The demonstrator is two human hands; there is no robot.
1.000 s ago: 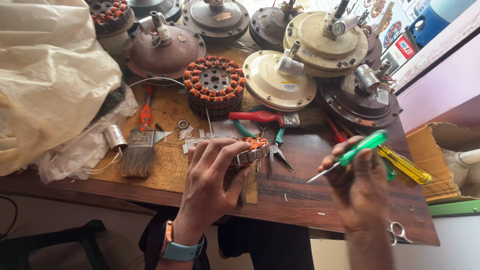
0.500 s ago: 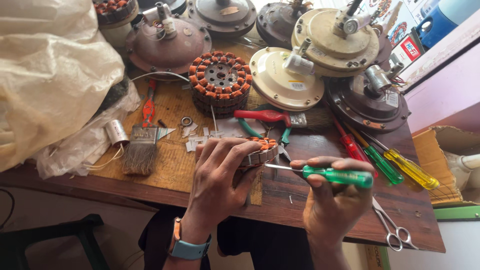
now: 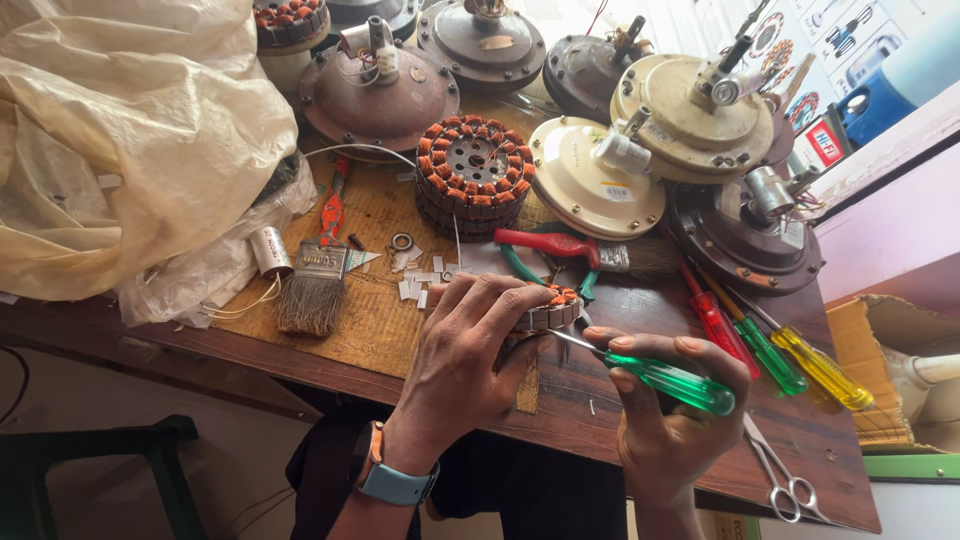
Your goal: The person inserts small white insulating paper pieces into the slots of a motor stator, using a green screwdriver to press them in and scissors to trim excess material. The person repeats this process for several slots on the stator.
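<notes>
My left hand (image 3: pixel 470 350) grips a small motor stator with copper windings (image 3: pixel 550 308) at the near edge of the wooden bench (image 3: pixel 640 420). My right hand (image 3: pixel 660 410) holds a green-handled screwdriver (image 3: pixel 670 380), whose metal tip touches the stator's side under my left fingers. A larger wound stator (image 3: pixel 472 172) stands upright behind them on a brown mat. A watch with a blue band sits on my left wrist (image 3: pixel 392 478).
Several fan motor housings (image 3: pixel 690 110) crowd the back of the bench. Red-handled pliers (image 3: pixel 548 244), a paintbrush (image 3: pixel 314 288), a capacitor (image 3: pixel 268 250), loose screwdrivers (image 3: pixel 790 350) and scissors (image 3: pixel 785 480) lie around. A big plastic bag (image 3: pixel 120 150) fills the left.
My right hand brought the green screwdriver down from a raised position on the right to the stator; its tip now meets the piece. My left hand kept its grip on the stator.
</notes>
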